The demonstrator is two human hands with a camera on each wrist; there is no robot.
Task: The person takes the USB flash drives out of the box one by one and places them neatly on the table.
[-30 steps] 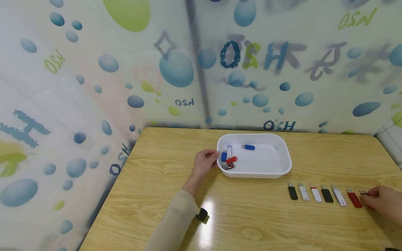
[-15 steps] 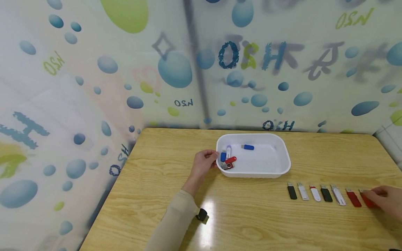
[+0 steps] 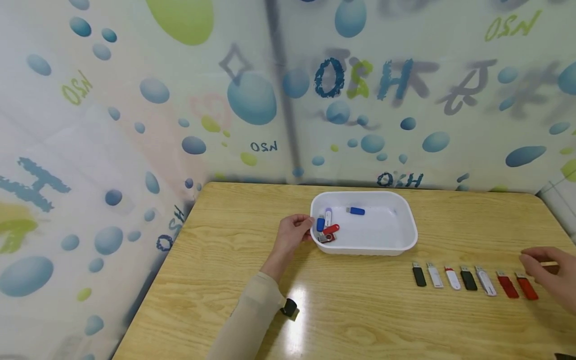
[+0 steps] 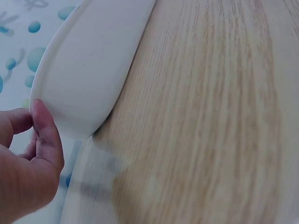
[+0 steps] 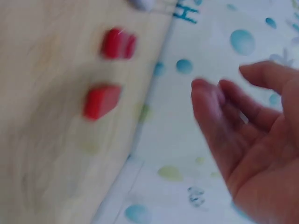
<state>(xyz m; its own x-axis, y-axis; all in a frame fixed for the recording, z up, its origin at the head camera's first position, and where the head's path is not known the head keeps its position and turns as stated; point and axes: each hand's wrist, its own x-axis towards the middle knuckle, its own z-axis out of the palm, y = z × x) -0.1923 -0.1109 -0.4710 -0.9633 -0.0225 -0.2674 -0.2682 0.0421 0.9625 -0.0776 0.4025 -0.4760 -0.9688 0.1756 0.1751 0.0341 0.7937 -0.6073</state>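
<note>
My left hand (image 3: 291, 234) pinches the left rim of a white plastic tub (image 3: 378, 232); the left wrist view shows thumb and fingers on its edge. Inside the tub lie several USB sticks: a blue one (image 3: 357, 211) at the back, and a second blue, a white (image 3: 328, 217), a red (image 3: 331, 229) and a silver-and-red one bunched at left. Over the right end of a row of USB sticks on the table, my right hand (image 3: 550, 272) is raised with nothing in its fingers. Below it lies the last stick, red (image 3: 527, 287), beside a dark red one (image 3: 507, 285).
Leftward the row continues with a white-and-silver stick (image 3: 486, 281), a black one (image 3: 468, 279), a white-and-red one (image 3: 452, 278), a white one (image 3: 434, 275) and another black one (image 3: 419, 275). A patterned curtain (image 3: 252, 165) hangs behind the wooden table (image 3: 225, 240).
My right hand has let go of the red USB stick at the row's right end and lifted away from it. The left hand and the tub have stayed in place.
</note>
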